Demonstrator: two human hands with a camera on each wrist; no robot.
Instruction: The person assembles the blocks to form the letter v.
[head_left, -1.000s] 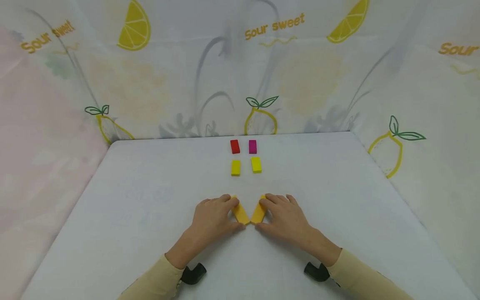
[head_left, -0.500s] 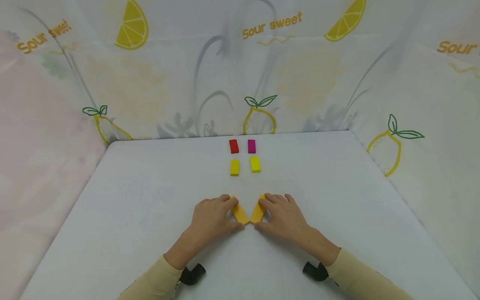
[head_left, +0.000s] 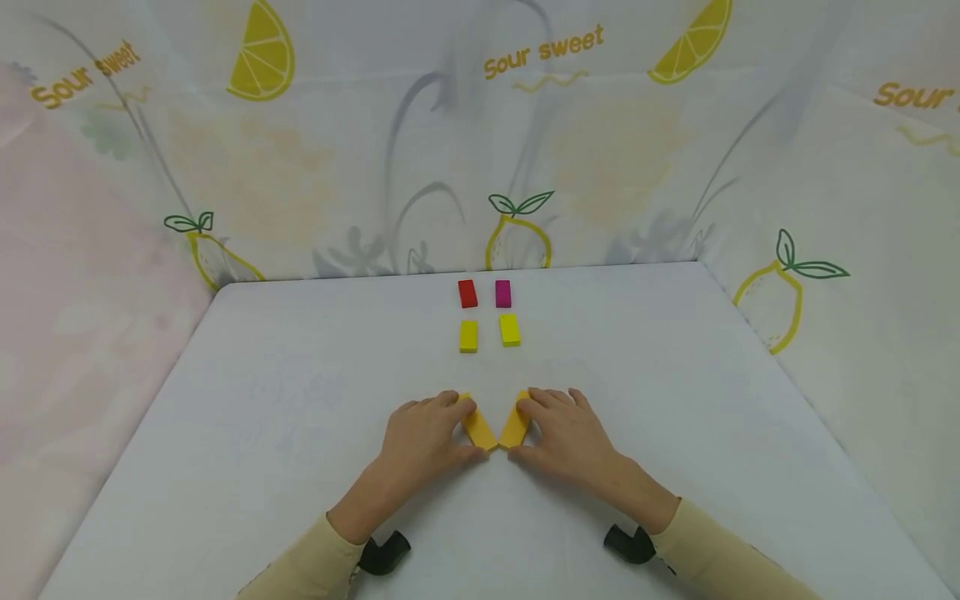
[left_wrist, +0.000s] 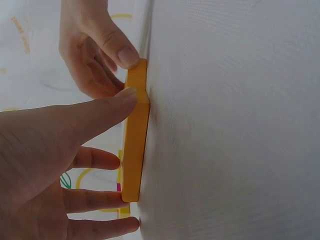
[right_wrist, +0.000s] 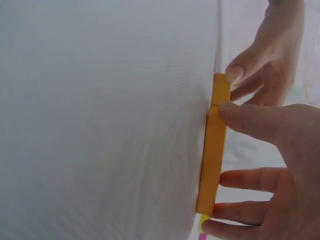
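Two orange-yellow rectangular blocks lie flat on the white table (head_left: 300,400), set in a V that narrows toward the person. Their near ends meet. The left hand (head_left: 423,437) holds the left block (head_left: 481,428) lengthwise, thumb at its near end and fingertips at its far end. In the same way the right hand (head_left: 572,435) grips the right block (head_left: 514,428). In the left wrist view the thumb presses the end of the left block (left_wrist: 134,150), close to where the blocks touch. The right block (right_wrist: 212,160) shows its long side in the right wrist view.
Beyond the hands stand two yellow blocks, one left (head_left: 468,336) and one right (head_left: 510,330). Farther back are a red block (head_left: 468,293) and a magenta block (head_left: 503,293). A lemon-printed cloth (head_left: 360,150) hangs behind the table's back edge.
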